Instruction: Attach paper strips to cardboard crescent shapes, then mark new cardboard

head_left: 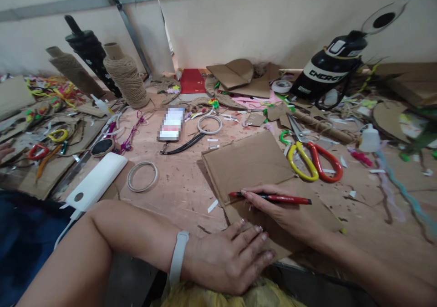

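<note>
A red pen (pixel 287 199) is gripped in my right hand (pixel 273 207), its tip over the left part of a brown cardboard piece (pixel 252 161). Below it, my left hand (pixel 232 254) lies flat with fingers stretched out on the lower cardboard (pixel 310 202) near the table's front edge. A pale band circles my left wrist. Scissors (pixel 302 150) with one yellow and one red handle lie just beyond the cardboard, blades pointing away. The palm side of my left hand is hidden.
A phone (pixel 170 124), tape rolls (pixel 142 176) and a white power bank (pixel 97 179) lie to the left. Twine spools (pixel 124 79) stand behind. A black bottle (pixel 326 70) and a glue bottle (pixel 369 138) are at right. Another person's hand (pixel 4 151) shows at far left.
</note>
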The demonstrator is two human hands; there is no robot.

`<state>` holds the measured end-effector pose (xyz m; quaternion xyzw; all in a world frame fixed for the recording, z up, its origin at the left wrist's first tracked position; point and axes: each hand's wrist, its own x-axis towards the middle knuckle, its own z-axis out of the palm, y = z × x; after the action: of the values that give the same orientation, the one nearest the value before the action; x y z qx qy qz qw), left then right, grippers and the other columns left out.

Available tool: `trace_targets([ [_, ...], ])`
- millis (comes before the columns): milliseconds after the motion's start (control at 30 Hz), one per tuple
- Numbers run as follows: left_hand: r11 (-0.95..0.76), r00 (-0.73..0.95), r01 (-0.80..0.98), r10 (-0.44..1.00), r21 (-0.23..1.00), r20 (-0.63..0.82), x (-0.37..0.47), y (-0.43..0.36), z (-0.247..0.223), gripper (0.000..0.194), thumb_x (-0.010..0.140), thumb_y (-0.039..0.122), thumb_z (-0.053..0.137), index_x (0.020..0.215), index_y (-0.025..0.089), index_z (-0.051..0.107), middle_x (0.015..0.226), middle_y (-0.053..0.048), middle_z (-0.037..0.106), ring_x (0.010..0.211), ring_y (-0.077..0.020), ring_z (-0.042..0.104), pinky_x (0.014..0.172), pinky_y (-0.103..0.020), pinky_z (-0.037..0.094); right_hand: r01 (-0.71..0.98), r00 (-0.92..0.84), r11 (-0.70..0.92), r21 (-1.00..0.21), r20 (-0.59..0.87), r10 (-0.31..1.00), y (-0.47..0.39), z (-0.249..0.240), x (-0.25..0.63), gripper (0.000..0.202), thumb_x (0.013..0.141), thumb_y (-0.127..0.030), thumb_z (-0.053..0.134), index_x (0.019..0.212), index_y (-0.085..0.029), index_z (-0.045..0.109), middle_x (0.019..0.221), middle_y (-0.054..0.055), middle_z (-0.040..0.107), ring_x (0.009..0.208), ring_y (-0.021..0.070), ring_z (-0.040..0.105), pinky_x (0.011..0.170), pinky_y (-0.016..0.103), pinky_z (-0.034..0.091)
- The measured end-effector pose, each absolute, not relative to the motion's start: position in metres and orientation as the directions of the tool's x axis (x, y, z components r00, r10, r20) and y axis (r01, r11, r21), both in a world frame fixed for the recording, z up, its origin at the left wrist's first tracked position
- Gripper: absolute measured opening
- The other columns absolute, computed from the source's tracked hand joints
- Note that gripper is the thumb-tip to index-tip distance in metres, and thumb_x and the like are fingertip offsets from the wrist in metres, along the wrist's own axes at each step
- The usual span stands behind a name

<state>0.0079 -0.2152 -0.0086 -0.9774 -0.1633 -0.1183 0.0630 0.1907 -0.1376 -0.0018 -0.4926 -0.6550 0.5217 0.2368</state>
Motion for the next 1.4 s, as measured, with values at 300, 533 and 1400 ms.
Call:
trace_targets([
  [300,-0.943,0.932,0.316,0.288,-0.103,0.218,0.008,-0.215,-0.010,0.044,0.097,0.024,0.035,0.134,0.005,0.049,0.135,-0.021,0.053,0.122,-0.0300,0.054,0.102,-0.047,0.043,0.390,-0.340,-0.008,-0.921,-0.152,0.928,-0.130,0.002,0.191,0.031,0.083,-0.046,0.063,0.094,-0.020,0.075,0.085,0.007,0.075,0.077,0.0201,0.068,0.067,0.027,0.053],
  [533,-0.940,0.929,0.323,0.293,-0.107,0.227,0.008,-0.216,-0.010,0.044,0.096,0.025,0.035,0.133,0.006,0.050,0.133,-0.020,0.055,0.121,-0.0298,0.055,0.102,-0.047,0.044,0.373,-0.357,-0.078,-0.924,-0.221,0.907,-0.130,-0.001,0.192,0.031,0.082,-0.047,0.063,0.089,-0.019,0.075,0.077,0.005,0.073,0.069,0.0173,0.066,0.061,0.024,0.052],
  [1400,-0.934,0.925,0.333,0.296,-0.129,0.238,0.007,-0.215,-0.008,0.043,0.097,0.024,0.035,0.133,0.007,0.050,0.134,-0.019,0.055,0.121,-0.0287,0.056,0.103,-0.044,0.042,0.496,-0.321,0.005,-0.868,-0.178,0.930,-0.124,0.016,0.197,0.028,0.079,-0.044,0.064,0.091,-0.021,0.075,0.075,0.004,0.074,0.067,0.0176,0.067,0.055,0.024,0.051],
])
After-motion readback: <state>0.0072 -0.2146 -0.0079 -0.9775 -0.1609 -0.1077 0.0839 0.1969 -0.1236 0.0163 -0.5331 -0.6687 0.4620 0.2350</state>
